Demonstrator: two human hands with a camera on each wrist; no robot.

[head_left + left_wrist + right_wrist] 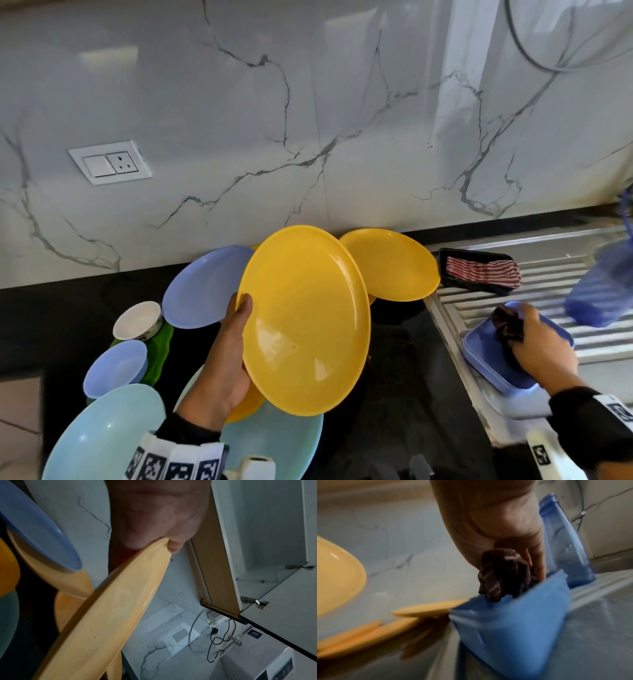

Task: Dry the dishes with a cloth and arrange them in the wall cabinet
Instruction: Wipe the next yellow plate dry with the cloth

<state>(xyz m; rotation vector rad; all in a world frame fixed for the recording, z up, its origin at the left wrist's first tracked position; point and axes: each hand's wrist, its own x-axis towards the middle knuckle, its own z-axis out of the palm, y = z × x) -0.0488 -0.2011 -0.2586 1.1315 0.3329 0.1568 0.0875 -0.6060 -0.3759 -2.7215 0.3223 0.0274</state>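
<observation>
Yellow plate [305, 322]: tilted above bench [394, 359], left hand [226, 359] grip pinching rim only. I judge slip risk: one-edge hold, glossy surface. Right hand [534, 346] grip closed on dark cloth [508, 323], over blue container [493, 359] on drainboard [513, 301]; contents hidden. Black tray [474, 257]: striped cloth [483, 272] inside.

Bare counter [394, 359] lies open between the stacked plates [205, 287] and drainboard [548, 274].

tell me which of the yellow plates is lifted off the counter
The yellow plate in the middle, which the left hand grips by its rim and holds tilted. The other yellow plate lies behind it near the wall, untouched.
</observation>
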